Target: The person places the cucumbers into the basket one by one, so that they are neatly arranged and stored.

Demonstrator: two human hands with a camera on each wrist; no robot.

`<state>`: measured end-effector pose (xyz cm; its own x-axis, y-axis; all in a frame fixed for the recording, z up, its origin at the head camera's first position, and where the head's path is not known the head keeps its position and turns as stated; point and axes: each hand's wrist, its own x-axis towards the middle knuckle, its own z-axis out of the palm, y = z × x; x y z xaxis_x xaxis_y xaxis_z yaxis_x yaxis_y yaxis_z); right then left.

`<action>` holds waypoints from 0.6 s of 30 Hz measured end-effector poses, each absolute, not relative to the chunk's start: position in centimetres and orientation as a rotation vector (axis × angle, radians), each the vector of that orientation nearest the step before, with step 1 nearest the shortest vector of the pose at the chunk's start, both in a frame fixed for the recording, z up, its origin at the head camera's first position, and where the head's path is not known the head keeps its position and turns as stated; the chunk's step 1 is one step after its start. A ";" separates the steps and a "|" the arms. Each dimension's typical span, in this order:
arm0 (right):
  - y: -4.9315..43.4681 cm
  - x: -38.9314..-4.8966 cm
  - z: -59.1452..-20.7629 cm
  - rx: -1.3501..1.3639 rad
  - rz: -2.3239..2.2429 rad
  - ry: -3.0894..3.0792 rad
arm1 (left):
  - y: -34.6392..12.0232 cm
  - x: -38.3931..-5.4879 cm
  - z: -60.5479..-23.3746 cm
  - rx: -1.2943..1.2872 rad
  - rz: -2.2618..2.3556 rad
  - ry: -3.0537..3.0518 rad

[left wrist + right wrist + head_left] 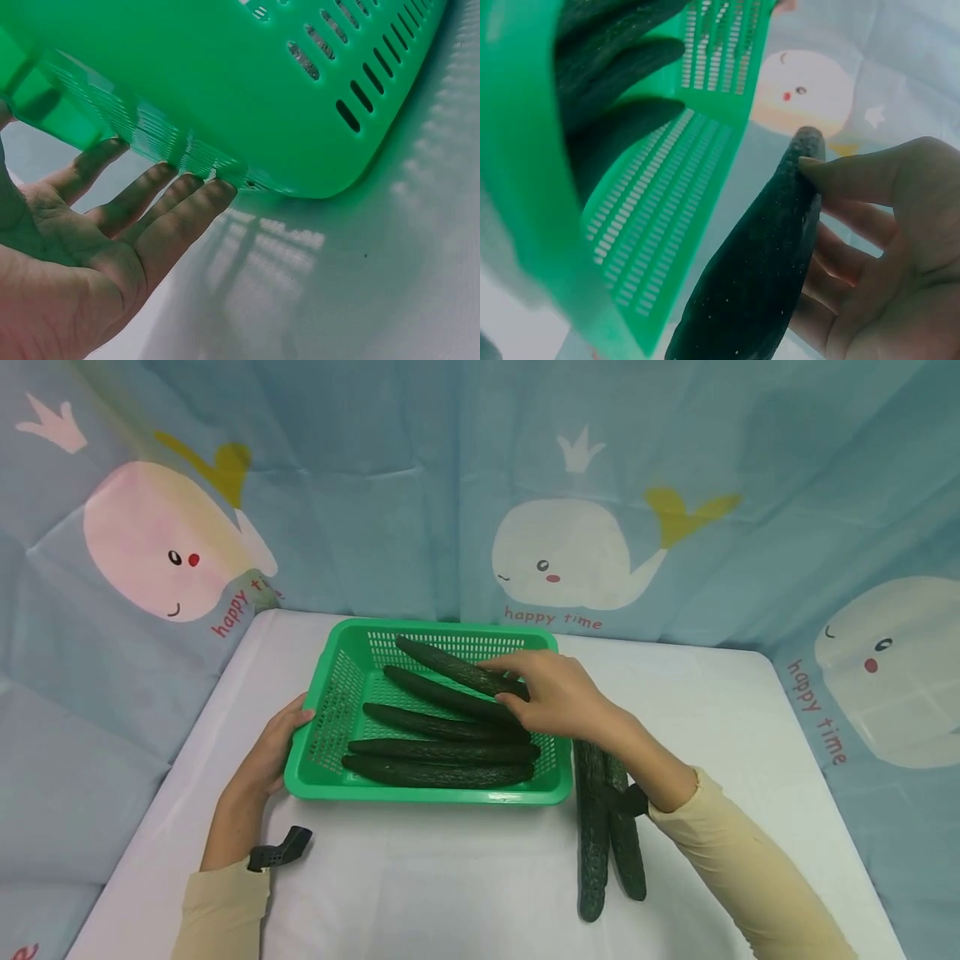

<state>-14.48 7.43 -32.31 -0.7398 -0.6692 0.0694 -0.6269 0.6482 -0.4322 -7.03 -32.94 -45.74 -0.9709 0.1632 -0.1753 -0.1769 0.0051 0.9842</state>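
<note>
My right hand (558, 693) pinches one cucumber (450, 667) near its end, above the green basket (427, 795) where four others (442, 750) lie. My left hand (272, 747) touches the basket's outside, fingers straightened. That one-ended pinch could slip, dropping the cucumber askew.

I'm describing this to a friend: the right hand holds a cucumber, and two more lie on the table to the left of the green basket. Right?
Not quite: the two loose cucumbers lie to the right of the green basket, as the head view shows.
</note>
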 end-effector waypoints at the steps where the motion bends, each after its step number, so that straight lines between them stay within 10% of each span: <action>1: 7.1 -14.6 -32.4 -1.106 -0.667 2.762 | -32.9 -7.0 -45.7 -0.006 2.064 2.040; 18: 2.8 -15.8 -33.1 -1.148 -0.658 2.735 | -32.9 -7.0 -45.8 -0.021 2.038 2.054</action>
